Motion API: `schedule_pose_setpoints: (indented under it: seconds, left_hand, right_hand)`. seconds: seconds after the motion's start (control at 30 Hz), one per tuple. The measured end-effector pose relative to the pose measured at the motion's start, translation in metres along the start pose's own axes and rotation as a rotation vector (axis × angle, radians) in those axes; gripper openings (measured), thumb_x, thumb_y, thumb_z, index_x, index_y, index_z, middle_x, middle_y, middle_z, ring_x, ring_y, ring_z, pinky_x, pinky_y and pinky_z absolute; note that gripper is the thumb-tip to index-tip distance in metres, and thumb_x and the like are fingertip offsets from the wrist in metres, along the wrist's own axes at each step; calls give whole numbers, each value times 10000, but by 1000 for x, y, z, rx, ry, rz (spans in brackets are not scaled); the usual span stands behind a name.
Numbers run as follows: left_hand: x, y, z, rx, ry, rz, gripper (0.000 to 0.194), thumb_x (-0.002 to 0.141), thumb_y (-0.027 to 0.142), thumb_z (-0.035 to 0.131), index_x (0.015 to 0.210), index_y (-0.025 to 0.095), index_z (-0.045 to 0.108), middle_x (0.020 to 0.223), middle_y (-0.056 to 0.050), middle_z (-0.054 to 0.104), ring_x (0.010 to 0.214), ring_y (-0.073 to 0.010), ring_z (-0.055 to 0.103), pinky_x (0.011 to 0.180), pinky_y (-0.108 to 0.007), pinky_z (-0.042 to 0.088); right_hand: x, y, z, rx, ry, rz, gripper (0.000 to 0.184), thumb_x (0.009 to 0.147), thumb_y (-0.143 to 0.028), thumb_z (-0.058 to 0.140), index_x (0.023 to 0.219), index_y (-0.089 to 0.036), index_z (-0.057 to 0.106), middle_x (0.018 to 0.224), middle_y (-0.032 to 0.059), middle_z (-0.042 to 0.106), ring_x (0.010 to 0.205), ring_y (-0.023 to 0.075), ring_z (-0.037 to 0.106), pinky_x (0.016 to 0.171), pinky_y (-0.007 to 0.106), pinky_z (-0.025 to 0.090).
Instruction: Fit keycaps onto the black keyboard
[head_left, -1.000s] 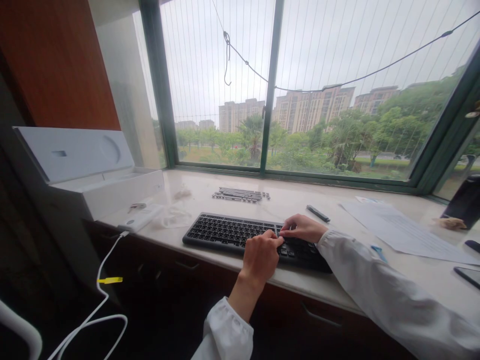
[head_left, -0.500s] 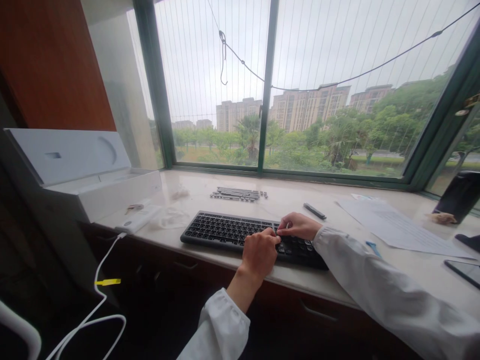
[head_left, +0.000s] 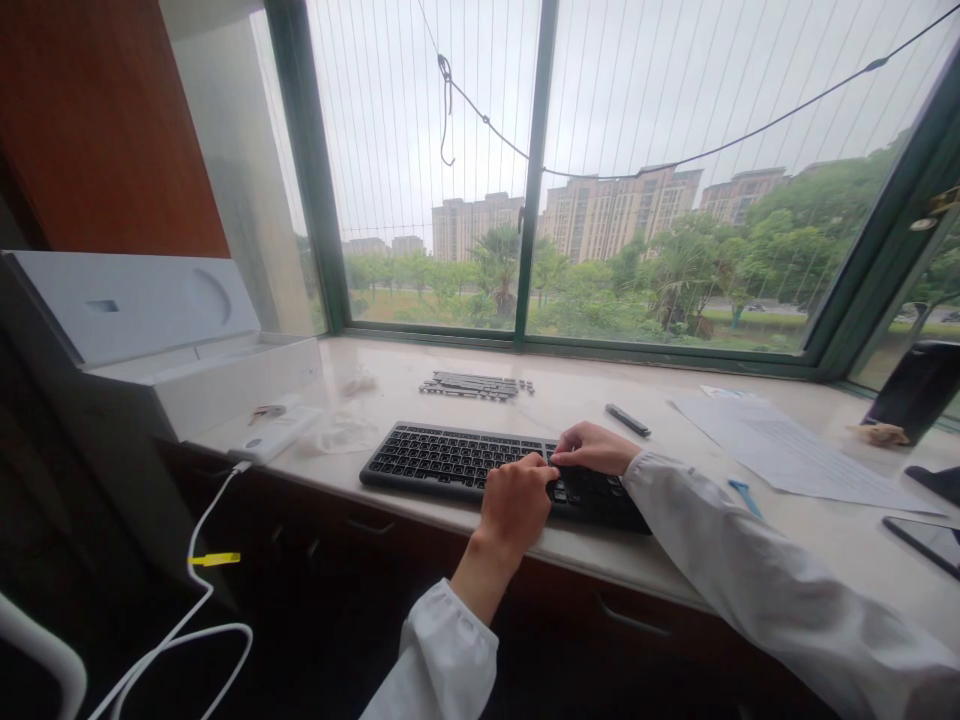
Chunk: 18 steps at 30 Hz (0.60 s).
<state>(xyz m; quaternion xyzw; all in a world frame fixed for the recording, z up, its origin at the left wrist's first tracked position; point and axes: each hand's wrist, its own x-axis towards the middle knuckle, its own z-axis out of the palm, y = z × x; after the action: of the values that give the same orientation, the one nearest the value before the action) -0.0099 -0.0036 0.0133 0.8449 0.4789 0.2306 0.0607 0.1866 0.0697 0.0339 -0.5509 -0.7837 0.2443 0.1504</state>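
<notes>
Left hand [head_left: 514, 505] and right hand [head_left: 594, 448], fingers curled, pinch at the flat black keyboard [head_left: 450, 460].

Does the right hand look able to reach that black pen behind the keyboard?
Probably yes: the right hand rests on the keyboard, and the pen lies just beyond it on bare counter, nothing between.
</notes>
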Motion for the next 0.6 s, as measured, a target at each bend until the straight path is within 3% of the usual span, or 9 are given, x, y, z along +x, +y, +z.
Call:
schedule_pose_setpoints:
  seconds: [0.37,0.6]
  left_hand:
    - [1,-3,4,-15,30,4,369,938,188,386,1089,334,688,1050,6,669,885,-155,646,847,-286,471]
    - [0,0,1,3,17,0,365,954,208,368,1098,332,678,1094,5,660,915,-156,644,856,-290,473]
  right_hand:
    - [-4,-7,10,-139,178,67,338,707,-504,635,763,-190,744,765,44,721,712,183,602,623,269,407]
    - [-1,-1,13,-152,192,68,454,725,-636,592,732,-202,725,741,44,717,728,189,619,637,272,411]
